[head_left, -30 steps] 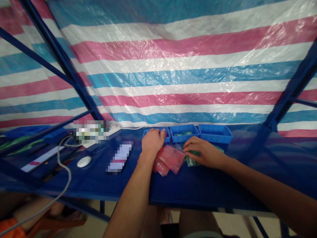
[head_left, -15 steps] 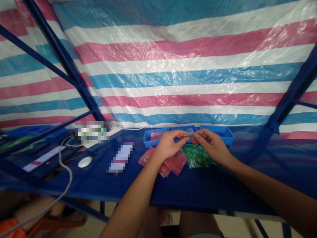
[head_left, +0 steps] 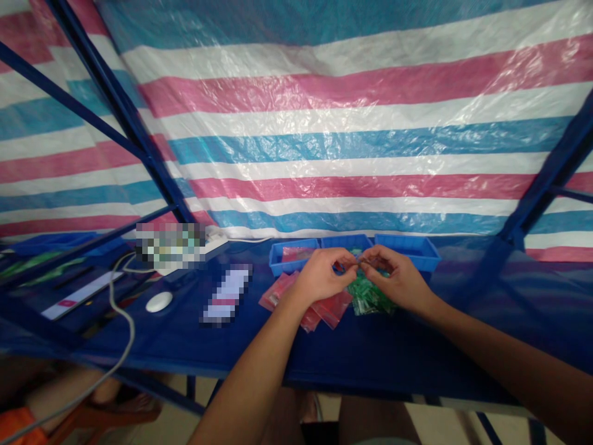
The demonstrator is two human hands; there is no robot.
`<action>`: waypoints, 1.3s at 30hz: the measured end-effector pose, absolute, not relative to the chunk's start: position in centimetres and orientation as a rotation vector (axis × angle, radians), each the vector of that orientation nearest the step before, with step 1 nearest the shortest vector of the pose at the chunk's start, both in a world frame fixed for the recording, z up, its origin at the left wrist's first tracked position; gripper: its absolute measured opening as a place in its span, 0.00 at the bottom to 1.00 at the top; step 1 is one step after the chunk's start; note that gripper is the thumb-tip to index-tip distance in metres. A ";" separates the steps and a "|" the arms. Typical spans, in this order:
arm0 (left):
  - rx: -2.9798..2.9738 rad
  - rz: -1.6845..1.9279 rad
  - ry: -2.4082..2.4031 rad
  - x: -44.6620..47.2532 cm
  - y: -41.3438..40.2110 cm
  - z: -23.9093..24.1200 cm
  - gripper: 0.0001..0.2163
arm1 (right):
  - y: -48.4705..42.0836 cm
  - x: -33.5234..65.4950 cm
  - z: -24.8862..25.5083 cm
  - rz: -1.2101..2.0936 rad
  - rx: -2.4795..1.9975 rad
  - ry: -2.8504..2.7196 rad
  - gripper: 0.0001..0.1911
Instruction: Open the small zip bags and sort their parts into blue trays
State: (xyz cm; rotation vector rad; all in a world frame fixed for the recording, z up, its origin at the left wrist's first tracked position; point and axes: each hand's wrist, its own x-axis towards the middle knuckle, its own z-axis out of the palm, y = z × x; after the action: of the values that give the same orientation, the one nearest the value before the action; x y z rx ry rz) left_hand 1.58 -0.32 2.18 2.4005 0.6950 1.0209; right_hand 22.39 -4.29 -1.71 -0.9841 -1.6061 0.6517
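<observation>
Where pinch meets pinch

As I watch from afar, the left hand (head_left: pixel 325 275) and the right hand (head_left: pixel 393 275) are together at the tips, thumb and fingers of each pinched on a small piece (head_left: pixel 358 262) that I cannot make out. Beneath the left wrist, red bags (head_left: pixel 334 310) lie spread on the blue table (head_left: pixel 333 364); green bags (head_left: pixel 368 298) are heaped beside them, by the right hand. Behind, I see a row: the left tray (head_left: pixel 282 269) with something red inside, the middle tray (head_left: pixel 345 241) partly hidden, the right tray (head_left: pixel 425 264) beyond the right hand. Well to the left are a phone (head_left: pixel 228 290), its screen blurred, a white rounded object (head_left: pixel 159 301) and a pale cable (head_left: pixel 132 334); a striped sheet (head_left: pixel 347 93) hangs behind the table
</observation>
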 end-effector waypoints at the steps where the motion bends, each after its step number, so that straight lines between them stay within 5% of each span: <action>1: 2.413 1.028 0.708 1.6 -0.4 2.2 0.03 | -4.4 22.3 -1.6 0.629 -0.984 -1.624 0.09; 39: 2.571 1.157 0.766 1.9 -0.3 1.8 0.02 | -2.7 23.4 -2.5 0.727 -0.914 -1.638 0.14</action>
State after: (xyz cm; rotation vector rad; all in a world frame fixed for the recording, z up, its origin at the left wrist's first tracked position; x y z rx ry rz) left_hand 1.91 -0.26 1.79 2.5708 0.7661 1.1571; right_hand 23.44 -2.75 -2.49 -0.9144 -1.6380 0.7269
